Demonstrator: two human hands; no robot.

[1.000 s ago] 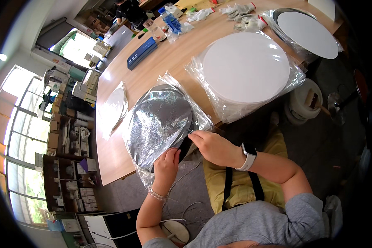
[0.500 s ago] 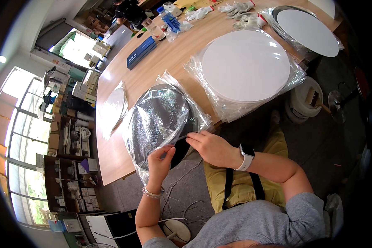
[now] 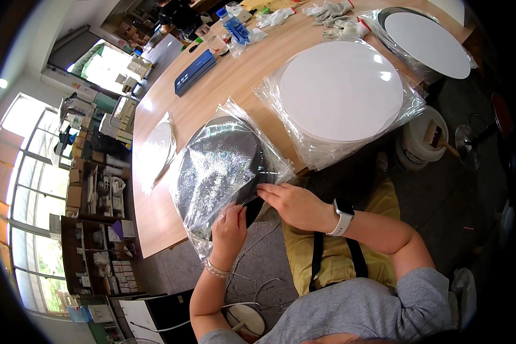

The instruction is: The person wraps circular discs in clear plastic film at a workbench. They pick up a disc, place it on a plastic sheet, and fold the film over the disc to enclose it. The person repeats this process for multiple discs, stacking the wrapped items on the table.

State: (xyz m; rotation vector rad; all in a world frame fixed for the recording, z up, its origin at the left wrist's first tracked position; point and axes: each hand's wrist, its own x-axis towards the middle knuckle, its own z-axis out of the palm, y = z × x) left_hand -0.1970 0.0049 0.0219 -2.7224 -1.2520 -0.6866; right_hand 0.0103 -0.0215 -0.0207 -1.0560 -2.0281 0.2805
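A dark round disc [image 3: 215,135] lies inside a clear plastic bag [image 3: 212,183] at the table's near edge. My left hand [image 3: 230,226] pinches the bag's edge at the near side of the disc, fingers closed. Just right of it, my right hand [image 3: 292,203] has its fingertips pressed together on the same bag edge. The plastic is wrinkled and shiny over the disc. Beside it on the right, a large white round disc [image 3: 341,92] rests on a stack of clear plastic bags [image 3: 304,149].
Far right, another white disc [image 3: 427,46] sits on bagged discs. A small bagged stack [image 3: 159,143] lies left. Behind are a blue box [image 3: 195,73], a bottle [image 3: 233,26] and gloves [image 3: 329,11]. A white bucket [image 3: 421,137] with a brush stands by the table. A person [image 3: 180,17] is beyond.
My left hand has moved right and slightly up along the bag's near edge, closer to my right hand. The plastic covers more of the disc's near side. My right hand has barely shifted.
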